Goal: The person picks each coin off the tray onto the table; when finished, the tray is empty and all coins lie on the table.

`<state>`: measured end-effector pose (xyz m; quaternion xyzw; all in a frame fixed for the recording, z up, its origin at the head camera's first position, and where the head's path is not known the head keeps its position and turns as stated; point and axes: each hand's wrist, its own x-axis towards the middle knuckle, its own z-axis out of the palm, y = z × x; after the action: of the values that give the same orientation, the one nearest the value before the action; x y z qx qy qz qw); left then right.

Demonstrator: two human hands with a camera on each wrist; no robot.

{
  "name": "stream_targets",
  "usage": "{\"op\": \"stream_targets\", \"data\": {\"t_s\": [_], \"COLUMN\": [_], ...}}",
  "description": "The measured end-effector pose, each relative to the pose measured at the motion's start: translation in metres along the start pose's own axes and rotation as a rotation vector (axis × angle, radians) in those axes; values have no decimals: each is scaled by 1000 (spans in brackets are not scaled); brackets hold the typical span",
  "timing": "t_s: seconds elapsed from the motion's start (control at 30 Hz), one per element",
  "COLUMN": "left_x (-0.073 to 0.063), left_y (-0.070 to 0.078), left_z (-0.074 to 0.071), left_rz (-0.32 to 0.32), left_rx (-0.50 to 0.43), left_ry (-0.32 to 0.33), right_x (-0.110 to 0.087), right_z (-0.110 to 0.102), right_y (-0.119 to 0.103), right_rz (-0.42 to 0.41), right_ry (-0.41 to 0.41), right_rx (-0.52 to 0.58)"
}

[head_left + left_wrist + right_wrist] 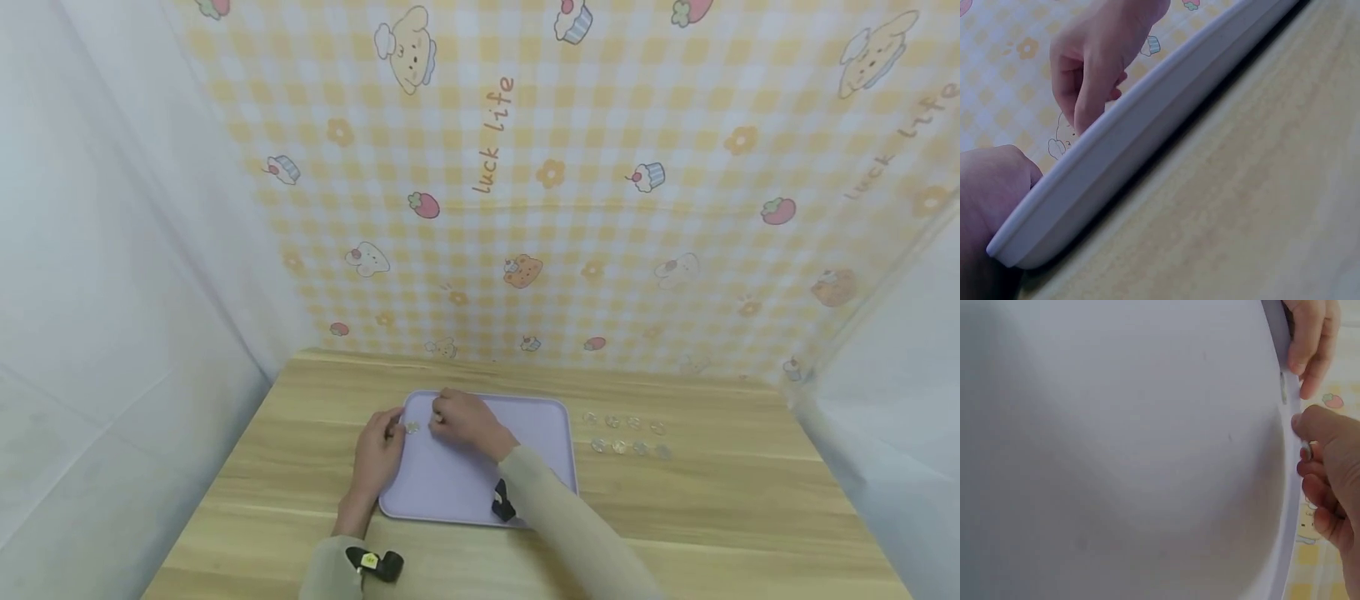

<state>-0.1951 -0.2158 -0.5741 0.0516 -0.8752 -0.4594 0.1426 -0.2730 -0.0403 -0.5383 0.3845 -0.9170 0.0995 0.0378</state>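
Observation:
A shallow lilac tray (pixel 480 492) lies on the wooden table, with a small shiny round disc (pixel 412 427) near its left rim. My left hand (pixel 378 454) holds the tray's left edge, its bent fingertips at the rim beside that disc. Above the tray's far left part, my right hand (pixel 467 423) pinches a small pale shiny piece (pixel 1307 450) between thumb and fingers; only its edge shows in the right wrist view. Both hands also appear in the left wrist view, where the tray wall (pixel 1122 150) hides part of them.
Right of the tray, two rows of small round discs lie on the table, an upper row of clear-looking ones (pixel 612 422) and a lower row of silvery ones (pixel 618 447). A yellow checked cloth (pixel 555 233) hangs behind the table. Black wrist cameras (pixel 390 567) sit on both sleeves.

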Motion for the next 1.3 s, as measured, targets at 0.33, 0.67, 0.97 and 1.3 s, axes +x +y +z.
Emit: {"op": "stream_targets", "data": {"t_s": [0.33, 0.67, 0.97, 1.3], "left_x": [-1, 0, 0, -3], "left_y": [3, 5, 3, 3], "left_z": [1, 2, 4, 2], "left_rz": [-38, -28, -13, -35], "left_rx": [4, 26, 15, 29], "left_ry": [-19, -21, -26, -26], "right_x": [-21, -42, -72, -99], "right_z": [-16, -30, -42, -50], "right_y": [15, 30, 49, 74], "right_rz": [-20, 98, 168, 183], "right_ry": [174, 144, 209, 257], "right_rx": [20, 101, 167, 141]}}
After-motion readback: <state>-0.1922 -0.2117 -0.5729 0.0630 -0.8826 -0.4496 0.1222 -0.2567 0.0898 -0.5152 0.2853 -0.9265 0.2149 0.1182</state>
